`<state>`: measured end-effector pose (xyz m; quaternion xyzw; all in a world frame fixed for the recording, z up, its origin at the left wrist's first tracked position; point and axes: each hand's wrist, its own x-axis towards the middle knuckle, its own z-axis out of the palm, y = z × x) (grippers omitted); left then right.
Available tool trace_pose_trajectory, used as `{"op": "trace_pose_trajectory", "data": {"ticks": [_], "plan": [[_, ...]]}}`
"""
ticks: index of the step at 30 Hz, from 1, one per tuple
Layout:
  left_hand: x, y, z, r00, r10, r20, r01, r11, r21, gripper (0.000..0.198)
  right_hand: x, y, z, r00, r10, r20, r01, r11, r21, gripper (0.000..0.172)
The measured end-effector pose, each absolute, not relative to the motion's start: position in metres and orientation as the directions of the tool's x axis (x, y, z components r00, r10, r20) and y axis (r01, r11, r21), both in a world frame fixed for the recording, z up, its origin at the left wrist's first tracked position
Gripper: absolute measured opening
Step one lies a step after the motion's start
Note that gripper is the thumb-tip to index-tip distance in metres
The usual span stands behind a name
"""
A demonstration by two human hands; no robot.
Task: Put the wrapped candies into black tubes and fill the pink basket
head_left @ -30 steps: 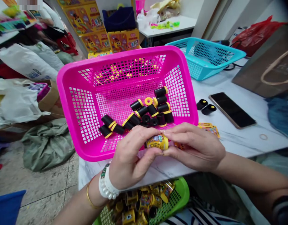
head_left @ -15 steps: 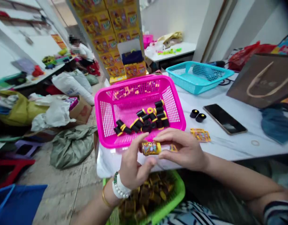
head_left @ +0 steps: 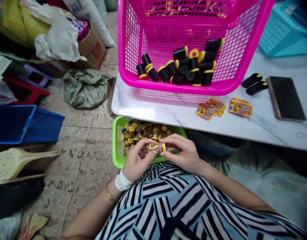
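Note:
A small cylinder with a colourful printed label and a yellow end (head_left: 156, 147) is held level in front of my body, with both hands on it. My left hand (head_left: 137, 158) pinches its left end between thumb and fingers. At the yellow end, the fingers and thumb of my right hand (head_left: 182, 151) are closed on it. Below and behind the hands stands a green basket (head_left: 115, 143) full of similar yellow-labelled cylinders. On the table, a pink basket (head_left: 173, 88) contains several black cylinders (head_left: 180, 53) with yellow ends. My fingers partly cover the held cylinder.
Printed yellow labels (head_left: 211, 108) lie on the white table (head_left: 148, 105), near two black cylinders (head_left: 255, 83) and a phone (head_left: 286, 98). A blue basket (head_left: 286, 43) stands at far right. Left are a floor bag (head_left: 85, 88), a blue bin (head_left: 48, 123) and a stool (head_left: 13, 163).
The view has tilted down. Both hands, still gripping the labelled cylinder, have come from the table's front edge back over the green basket, close to my body.

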<state>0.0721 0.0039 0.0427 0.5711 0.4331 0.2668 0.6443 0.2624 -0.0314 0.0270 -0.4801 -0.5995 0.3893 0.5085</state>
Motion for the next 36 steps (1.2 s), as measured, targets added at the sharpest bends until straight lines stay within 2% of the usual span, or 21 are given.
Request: {"op": "trace_pose_trajectory", "data": {"ticks": [5,7,9,12,14,17,19,22,27,33,36], "plan": [[0.066,0.0,0.031,0.481,0.822,-0.305,0.042,0.326,0.944,0.033,0.259,-0.029,0.024,-0.048,0.964,0.261,0.21,0.265,-0.941,0.025],[0.067,-0.002,0.028,0.461,0.852,-0.249,0.022,0.27,0.963,0.037,0.256,-0.029,0.021,-0.056,0.97,0.235,0.197,0.242,-0.95,0.025],[0.068,-0.003,0.026,0.444,0.873,-0.202,0.083,0.185,0.979,0.035,0.252,-0.03,0.018,-0.06,0.978,0.201,0.163,0.208,-0.964,0.024],[0.069,-0.002,0.028,0.449,0.867,-0.217,0.176,0.152,0.972,0.027,0.248,-0.032,0.015,-0.047,0.988,0.144,0.088,0.148,-0.985,0.022],[0.068,-0.001,0.028,0.468,0.838,-0.279,0.14,0.242,0.96,0.03,0.249,-0.033,0.014,-0.046,0.991,0.123,0.055,0.126,-0.991,0.022],[0.068,0.001,0.027,0.518,0.749,-0.413,0.028,0.468,0.884,0.045,0.251,-0.034,0.012,-0.03,0.991,0.132,0.084,0.134,-0.987,0.023],[0.068,0.001,0.025,0.538,0.712,-0.45,0.015,0.526,0.85,0.049,0.252,-0.034,0.011,-0.017,0.988,0.156,0.111,0.157,-0.981,0.024],[0.068,0.002,0.021,0.488,0.752,-0.443,0.092,0.461,0.883,0.042,0.252,-0.037,0.009,0.007,0.991,0.136,0.09,0.135,-0.987,0.024],[0.064,0.008,0.009,0.077,0.951,-0.299,0.098,0.291,0.952,0.036,0.253,-0.038,0.002,0.205,0.975,-0.084,0.003,-0.086,-0.996,0.022],[0.07,0.008,0.003,0.234,0.952,-0.198,0.216,0.147,0.965,0.032,0.248,-0.03,-0.02,0.231,0.967,-0.108,0.115,-0.137,-0.984,0.024],[0.074,0.007,0.003,0.272,0.941,-0.204,0.223,0.144,0.964,0.033,0.25,-0.026,-0.023,0.173,0.951,-0.255,-0.076,-0.246,-0.966,0.031]]}}
